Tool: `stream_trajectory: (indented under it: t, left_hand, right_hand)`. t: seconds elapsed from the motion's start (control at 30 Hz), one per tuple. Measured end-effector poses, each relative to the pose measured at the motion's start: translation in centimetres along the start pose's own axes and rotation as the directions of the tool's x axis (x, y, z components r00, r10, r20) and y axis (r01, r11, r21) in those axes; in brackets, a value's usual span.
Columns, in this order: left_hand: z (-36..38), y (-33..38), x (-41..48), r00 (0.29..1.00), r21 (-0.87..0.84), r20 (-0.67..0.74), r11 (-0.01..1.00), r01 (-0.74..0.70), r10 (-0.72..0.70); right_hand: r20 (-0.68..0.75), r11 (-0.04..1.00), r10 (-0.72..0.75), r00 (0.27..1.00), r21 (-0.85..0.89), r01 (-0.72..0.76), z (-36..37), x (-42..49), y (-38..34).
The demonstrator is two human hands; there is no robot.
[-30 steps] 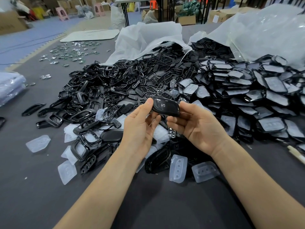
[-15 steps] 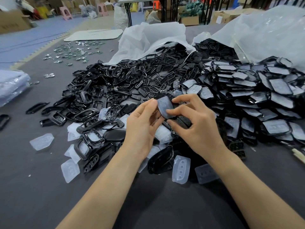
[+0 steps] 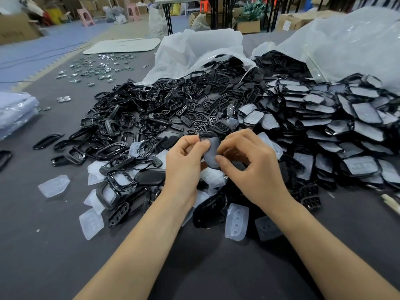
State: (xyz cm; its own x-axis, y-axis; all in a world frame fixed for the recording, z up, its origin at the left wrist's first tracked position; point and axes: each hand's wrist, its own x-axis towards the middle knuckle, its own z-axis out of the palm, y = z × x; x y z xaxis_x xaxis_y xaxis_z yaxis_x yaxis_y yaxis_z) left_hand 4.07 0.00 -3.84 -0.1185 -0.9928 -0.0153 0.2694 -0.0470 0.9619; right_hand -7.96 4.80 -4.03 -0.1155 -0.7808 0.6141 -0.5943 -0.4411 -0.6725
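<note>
Key shell (image 3: pixel 211 153) long axis near upright, pale face toward camera; left hand (image 3: pixel 184 167), right hand (image 3: pixel 254 172) fingers pinch it.

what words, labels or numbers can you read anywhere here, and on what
No text here can be read.
Cardboard box, far left: faint dark print, too blurred to read.
White label on a far cardboard box: too small to read.
Key fob shell, pinched by left hand and right hand: no lettering shows.

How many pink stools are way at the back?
2. One pink stool stands at the back left; the other pink stool is a little to its right. Others may be hidden behind clutter.
</note>
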Motion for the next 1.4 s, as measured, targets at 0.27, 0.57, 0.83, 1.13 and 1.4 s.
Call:
stream_trajectory:
  t: [0.27, 0.57, 0.83, 1.13, 1.4]
  left_hand:
    - [0.6, -0.2, -0.5, 0.993, 0.089, 0.06, 0.99, -0.108, 0.103]
    - [0.4, -0.7, -0.9, 0.954, 0.346, 0.156, 0.89, -0.296, 0.256]
    - [0.8, -0.7, -1.6, 0.938, 0.359, 0.311, 0.895, -0.263, 0.151]
    - [0.2, -1.0, -1.9, 0.903, 0.331, 0.377, 0.881, -0.339, 0.206]
    - [-1.4, -1.8, 1.0, 0.876, 0.86, 0.298, 0.292, -0.418, 0.378]
  right_hand:
    - [0.039, 0.845, 0.363, 0.931, 0.408, -0.346, -0.1, 0.4, 0.0]
    - [0.042, 0.864, 0.399, 0.916, 0.316, -0.391, 0.0, 0.4, 0.4]
    - [-0.048, 0.848, 0.473, 0.88, 0.296, -0.439, -0.3, 0.7, 1.4]
    - [0.035, 0.728, 0.596, 0.802, 0.398, -0.558, -2.5, 1.9, 1.0]
    - [-0.267, 0.641, 0.768, 0.583, 0.306, -0.704, -15.0, -0.4, 2.9]
